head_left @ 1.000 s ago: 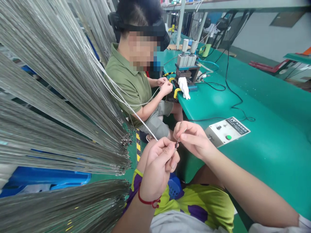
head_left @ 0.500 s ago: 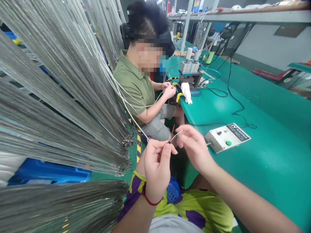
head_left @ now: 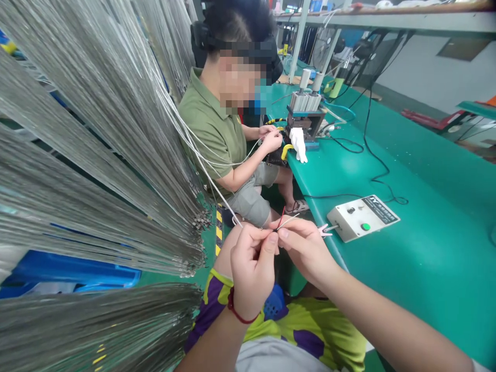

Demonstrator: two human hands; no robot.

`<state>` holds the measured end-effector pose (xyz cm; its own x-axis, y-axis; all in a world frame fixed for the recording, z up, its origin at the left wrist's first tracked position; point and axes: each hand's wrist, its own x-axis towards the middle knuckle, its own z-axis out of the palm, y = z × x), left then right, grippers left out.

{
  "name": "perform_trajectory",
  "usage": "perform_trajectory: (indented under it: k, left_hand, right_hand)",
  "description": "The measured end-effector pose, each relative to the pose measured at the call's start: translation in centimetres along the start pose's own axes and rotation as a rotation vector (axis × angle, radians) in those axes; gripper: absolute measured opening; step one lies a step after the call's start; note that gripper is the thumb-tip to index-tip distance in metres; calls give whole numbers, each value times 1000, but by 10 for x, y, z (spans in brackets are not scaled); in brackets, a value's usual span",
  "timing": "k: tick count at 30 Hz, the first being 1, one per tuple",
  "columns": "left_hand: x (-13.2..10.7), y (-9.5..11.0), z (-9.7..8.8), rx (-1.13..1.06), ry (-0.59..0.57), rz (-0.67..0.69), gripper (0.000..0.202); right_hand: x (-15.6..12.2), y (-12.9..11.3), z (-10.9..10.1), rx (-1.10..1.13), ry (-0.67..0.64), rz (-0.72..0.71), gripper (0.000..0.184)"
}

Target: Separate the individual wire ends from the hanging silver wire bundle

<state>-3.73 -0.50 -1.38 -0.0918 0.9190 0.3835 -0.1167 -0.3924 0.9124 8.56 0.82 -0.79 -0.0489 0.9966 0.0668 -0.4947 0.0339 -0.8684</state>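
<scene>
Two-handed, clamping a white cable [head_left: 225,201] from eleven o'clock between fingers of the left hand [head_left: 252,263], pressing together fingertips of the right hand [head_left: 306,247] beside a red wire [head_left: 282,215].

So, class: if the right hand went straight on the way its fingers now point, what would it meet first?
Probably the left hand, whose fingertips, pinching the dark cable end, lie directly opposite. The right hand is so close that whether they already touch is hard to tell.
</scene>
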Motion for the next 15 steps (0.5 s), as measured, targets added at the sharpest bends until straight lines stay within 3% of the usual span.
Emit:
perform_trajectory:
  k: [8,15]
  left_hand:
    - [-5,-9,0,-74,-38,-63,10]
    - [-1,-3,0,-173,-111,-134,15]
  right_hand:
    - [-4,-3,0,50,31,48,11]
    - [-4,-7,2,10,97,37,11]
